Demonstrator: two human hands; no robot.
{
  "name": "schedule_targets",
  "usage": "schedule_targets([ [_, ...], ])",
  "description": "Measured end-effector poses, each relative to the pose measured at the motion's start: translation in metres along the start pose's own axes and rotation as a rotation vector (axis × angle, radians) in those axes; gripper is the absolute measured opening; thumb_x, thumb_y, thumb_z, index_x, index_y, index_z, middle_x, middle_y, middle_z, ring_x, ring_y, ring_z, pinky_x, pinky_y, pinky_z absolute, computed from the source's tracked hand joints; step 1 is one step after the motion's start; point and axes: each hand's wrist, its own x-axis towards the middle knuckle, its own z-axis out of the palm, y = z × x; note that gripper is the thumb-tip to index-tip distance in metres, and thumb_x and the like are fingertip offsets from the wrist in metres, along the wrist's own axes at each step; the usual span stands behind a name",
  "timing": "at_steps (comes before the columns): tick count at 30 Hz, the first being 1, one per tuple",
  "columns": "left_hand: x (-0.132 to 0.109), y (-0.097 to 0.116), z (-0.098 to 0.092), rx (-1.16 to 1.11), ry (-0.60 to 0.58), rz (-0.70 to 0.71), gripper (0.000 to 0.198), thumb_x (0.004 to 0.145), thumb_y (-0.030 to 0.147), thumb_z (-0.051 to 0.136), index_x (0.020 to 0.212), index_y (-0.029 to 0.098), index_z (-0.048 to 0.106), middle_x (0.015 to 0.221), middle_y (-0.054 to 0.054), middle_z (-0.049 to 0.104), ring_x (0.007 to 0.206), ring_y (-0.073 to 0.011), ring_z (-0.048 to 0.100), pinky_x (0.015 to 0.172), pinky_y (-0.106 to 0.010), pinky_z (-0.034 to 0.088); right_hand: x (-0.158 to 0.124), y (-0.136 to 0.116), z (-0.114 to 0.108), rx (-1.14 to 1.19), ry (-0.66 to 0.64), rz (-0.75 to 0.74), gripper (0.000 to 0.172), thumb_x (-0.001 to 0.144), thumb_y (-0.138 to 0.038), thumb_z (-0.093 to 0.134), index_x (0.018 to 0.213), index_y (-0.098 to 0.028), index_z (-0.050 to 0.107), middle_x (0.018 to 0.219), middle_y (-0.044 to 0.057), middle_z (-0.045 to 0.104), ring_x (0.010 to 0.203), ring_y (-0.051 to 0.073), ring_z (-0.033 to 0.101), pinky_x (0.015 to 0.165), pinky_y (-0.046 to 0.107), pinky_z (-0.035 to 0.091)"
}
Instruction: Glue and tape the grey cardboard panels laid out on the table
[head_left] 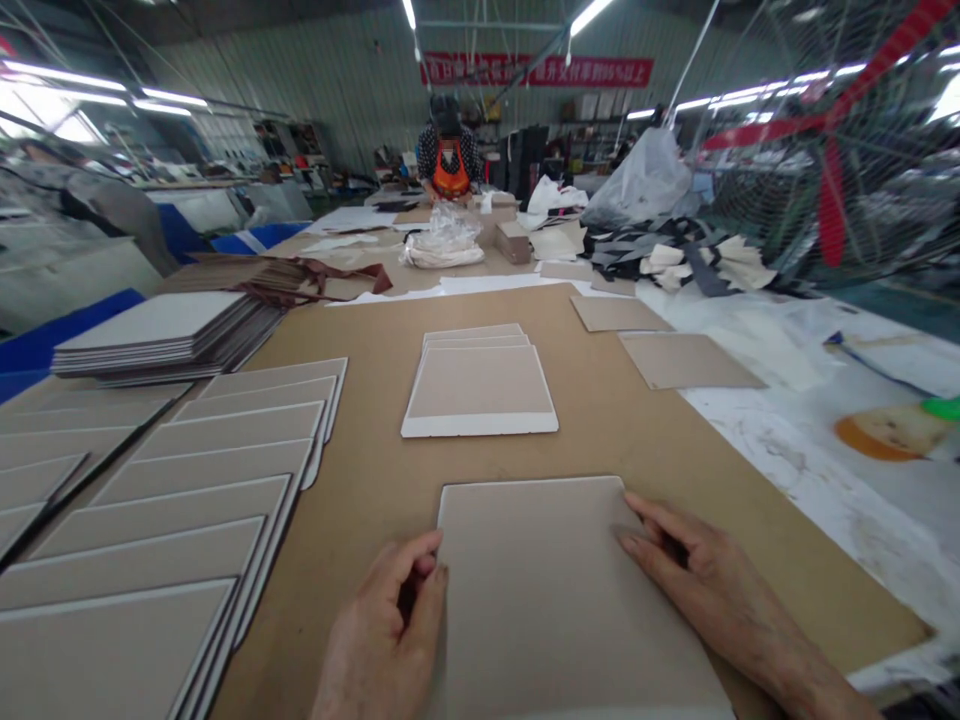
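Observation:
A grey-beige board panel [555, 600] lies flat on the brown cardboard-covered table [375, 480] right in front of me. My left hand [390, 630] is at its left edge, fingers curled together against the edge. My right hand [697, 580] lies on the panel's right side with fingers stretched out flat, pressing it down. Further ahead sits a small stack of similar panels [480, 390] with white edges.
Overlapping rows of grey panels [187, 500] cover the left side; a taller pile [165, 335] stands behind them. Two loose brown sheets [682, 360] lie right of centre. An orange and green object [896, 430] rests on the white surface at right. A person in an orange apron [448, 160] works far back.

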Motion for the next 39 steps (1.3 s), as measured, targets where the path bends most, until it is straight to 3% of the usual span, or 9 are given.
schedule_targets([
  [13, -0.001, 0.002, -0.001, 0.031, 0.016, 0.042, 0.029, 0.083, 0.039, 0.052, 0.102, 0.022, 0.067, 0.087, -0.002, 0.068, 0.079, -0.0184, 0.066, 0.072, -0.029, 0.053, 0.000, -0.001, 0.000, -0.052, -0.026, 0.007, 0.053, 0.081, -0.053, 0.049, 0.118, -0.020, 0.068, 0.067, -0.001, 0.060, 0.065, 0.018, 0.060, 0.064, 0.030, 0.049],
  [20, -0.007, 0.012, 0.000, 0.003, 0.006, 0.079, 0.024, 0.085, 0.024, 0.048, 0.103, 0.020, 0.065, 0.085, -0.004, 0.065, 0.078, -0.0174, 0.063, 0.071, -0.028, 0.050, 0.002, 0.028, 0.012, -0.075, 0.105, 0.003, 0.059, 0.072, -0.066, 0.054, 0.107, -0.023, 0.073, 0.068, 0.001, 0.064, 0.063, 0.020, 0.062, 0.059, 0.031, 0.050],
  [27, -0.009, 0.011, 0.001, 0.012, -0.014, 0.088, 0.023, 0.086, 0.021, 0.047, 0.102, 0.020, 0.064, 0.086, -0.004, 0.062, 0.080, -0.0177, 0.061, 0.073, -0.029, 0.048, 0.005, 0.040, 0.016, -0.136, 0.108, -0.032, 0.060, 0.075, -0.068, 0.051, 0.108, -0.023, 0.072, 0.070, 0.002, 0.066, 0.064, 0.020, 0.063, 0.061, 0.031, 0.051],
  [31, -0.008, 0.012, 0.001, 0.032, -0.002, 0.102, 0.024, 0.085, 0.021, 0.047, 0.101, 0.019, 0.064, 0.086, -0.005, 0.062, 0.080, -0.0181, 0.062, 0.072, -0.030, 0.049, 0.005, 0.032, 0.015, -0.202, 0.074, -0.050, 0.062, 0.077, -0.065, 0.048, 0.112, -0.019, 0.070, 0.082, 0.007, 0.072, 0.072, 0.024, 0.067, 0.069, 0.035, 0.054],
  [36, -0.006, 0.008, 0.002, 0.065, 0.014, 0.117, 0.025, 0.084, 0.023, 0.049, 0.102, 0.019, 0.066, 0.085, -0.005, 0.063, 0.079, -0.0186, 0.063, 0.072, -0.031, 0.050, 0.005, 0.023, 0.015, -0.313, 0.068, -0.154, 0.058, 0.085, -0.054, 0.040, 0.119, -0.015, 0.067, 0.116, 0.012, 0.069, 0.103, 0.028, 0.065, 0.093, 0.042, 0.050],
  [39, -0.006, 0.005, 0.002, 0.099, 0.008, 0.120, 0.025, 0.084, 0.024, 0.050, 0.102, 0.019, 0.067, 0.086, -0.004, 0.061, 0.078, -0.0184, 0.062, 0.073, -0.032, 0.051, 0.004, 0.019, 0.013, -0.408, 0.042, -0.175, 0.055, 0.089, -0.049, 0.038, 0.122, -0.014, 0.065, 0.118, 0.012, 0.068, 0.104, 0.028, 0.064, 0.094, 0.043, 0.049],
])
